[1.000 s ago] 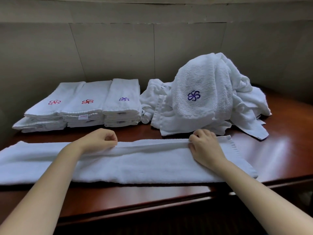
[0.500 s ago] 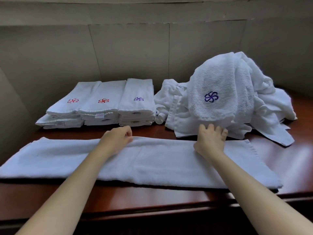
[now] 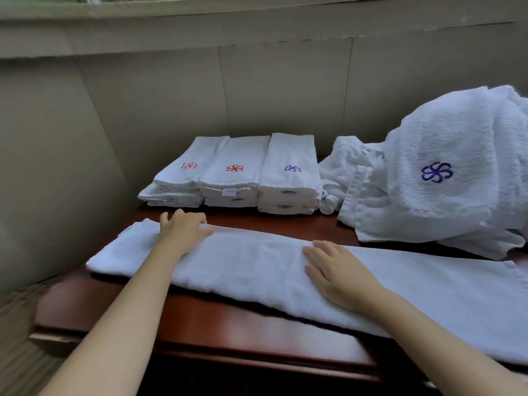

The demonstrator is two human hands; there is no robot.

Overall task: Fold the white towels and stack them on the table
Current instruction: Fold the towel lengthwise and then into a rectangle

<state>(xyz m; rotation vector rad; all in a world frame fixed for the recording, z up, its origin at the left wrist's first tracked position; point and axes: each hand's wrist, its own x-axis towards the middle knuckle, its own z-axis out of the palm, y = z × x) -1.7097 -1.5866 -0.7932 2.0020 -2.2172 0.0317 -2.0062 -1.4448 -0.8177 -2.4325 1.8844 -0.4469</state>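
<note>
A long white towel [image 3: 251,264], folded lengthwise into a strip, lies across the front of the wooden table [image 3: 200,321]. My left hand [image 3: 183,228] rests flat on its far edge near the left end. Spread fingers of my right hand [image 3: 337,270] press down on the strip's middle. Behind the strip stand three stacks of folded towels [image 3: 237,172], two with red flower logos and one with a purple logo. A heap of unfolded white towels [image 3: 445,172] with a purple logo fills the right rear.
A beige panelled wall [image 3: 257,90] closes off the back and the left side of the table. The table's front edge [image 3: 228,355] runs below the strip. The strip's right end passes out of view at the right.
Both hands slid left along the strip. They let go of the far edge they pinched and now lie flat. The view swung left and closer.
</note>
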